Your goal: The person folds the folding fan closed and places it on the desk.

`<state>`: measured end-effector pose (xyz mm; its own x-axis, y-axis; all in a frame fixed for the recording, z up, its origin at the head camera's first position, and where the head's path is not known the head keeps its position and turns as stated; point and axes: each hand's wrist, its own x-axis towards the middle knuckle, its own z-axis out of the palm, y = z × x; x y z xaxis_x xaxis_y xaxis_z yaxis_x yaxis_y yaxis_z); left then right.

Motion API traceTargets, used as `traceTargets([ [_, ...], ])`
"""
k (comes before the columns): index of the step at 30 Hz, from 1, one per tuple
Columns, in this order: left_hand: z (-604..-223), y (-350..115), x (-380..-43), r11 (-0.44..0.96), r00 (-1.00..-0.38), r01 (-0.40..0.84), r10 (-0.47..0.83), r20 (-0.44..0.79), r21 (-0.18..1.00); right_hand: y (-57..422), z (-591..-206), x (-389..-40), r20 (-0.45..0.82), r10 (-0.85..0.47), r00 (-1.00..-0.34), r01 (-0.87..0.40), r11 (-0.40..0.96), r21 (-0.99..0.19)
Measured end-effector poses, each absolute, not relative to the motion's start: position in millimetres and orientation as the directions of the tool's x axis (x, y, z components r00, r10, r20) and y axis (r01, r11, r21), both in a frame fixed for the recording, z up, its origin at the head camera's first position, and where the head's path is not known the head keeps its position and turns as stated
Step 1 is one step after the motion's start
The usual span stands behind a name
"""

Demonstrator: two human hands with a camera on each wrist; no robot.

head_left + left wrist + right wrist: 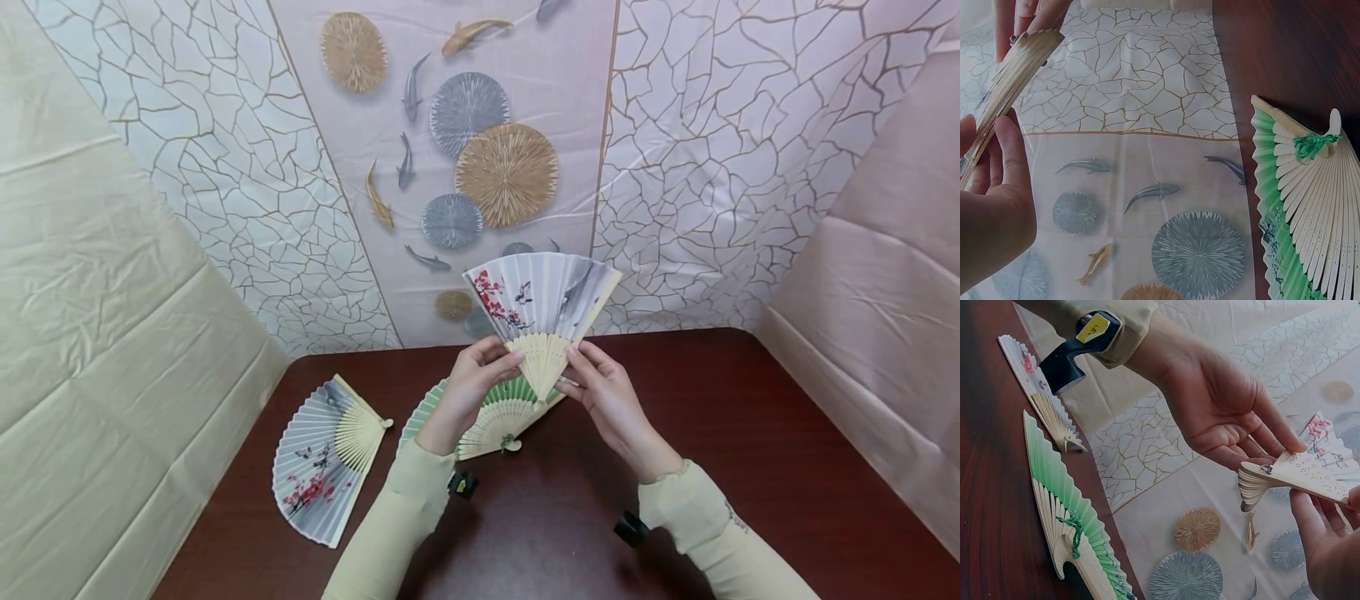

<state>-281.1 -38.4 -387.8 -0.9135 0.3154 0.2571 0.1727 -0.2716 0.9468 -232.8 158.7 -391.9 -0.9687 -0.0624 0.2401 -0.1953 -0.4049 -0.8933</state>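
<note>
Left hand [467, 387] and right hand [611, 404] pinch a spread floral fan [546, 308] between their fingers, raised off the bench [757, 450], where a green fan [497, 422] lies

head view bright | wrist views dimmer | soft shadows, faint sheen on tabletop [780, 467]

The left hand [468, 385] and raised fan [542, 292] hide part of the green fan [493, 425], cropped in the left wrist view, its print [1275, 230] perhaps too blurred to identify.
</note>
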Motion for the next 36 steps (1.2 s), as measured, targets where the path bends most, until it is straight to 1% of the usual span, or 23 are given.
traceTargets([
  [7,-388.1,-38.6,-280.9,-0.265,-0.911,0.167,0.326,0.252,0.950,158.7,-391.8,-231.1,0.237,-0.071,-0.969,-0.189,-0.405,-0.894],
  [17,-389.0,-40.0,-277.7,-0.283,-0.886,0.155,0.385,0.260,0.946,160.7,-391.5,-230.1,0.227,-0.112,-0.967,-0.170,-0.376,-0.911],
  [23,-391.1,-42.6,-277.8,-0.280,-0.870,0.156,0.415,0.266,0.947,160.6,-391.4,-229.5,0.225,-0.132,-0.965,-0.160,-0.385,-0.909],
  [36,-389.9,-48.0,-276.4,-0.290,-0.852,0.152,0.446,0.273,0.945,159.2,-391.4,-229.3,0.242,-0.188,-0.952,-0.163,-0.359,-0.919],
])
